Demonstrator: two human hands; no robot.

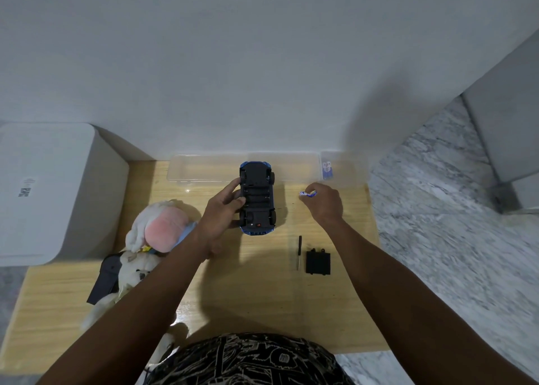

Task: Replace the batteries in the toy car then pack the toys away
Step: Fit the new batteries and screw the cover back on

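Left of the overturned toy car [257, 199], the left hand [221, 215] grips its side; its battery bay lies open. Right of the car, the right hand [325, 202] pinches what looks like a battery [307, 193], with the cover [318, 261] and screwdriver [299, 252] nearer the person. Refitting and packing remain.

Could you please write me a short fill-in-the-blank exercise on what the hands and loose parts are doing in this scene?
1. The toy car lies ____ side up.
2. The ____ hand holds the car.
3. The right hand pinches a ____.
4. The battery cover lies beside the ____.

Missing words: bottom; left; battery; screwdriver
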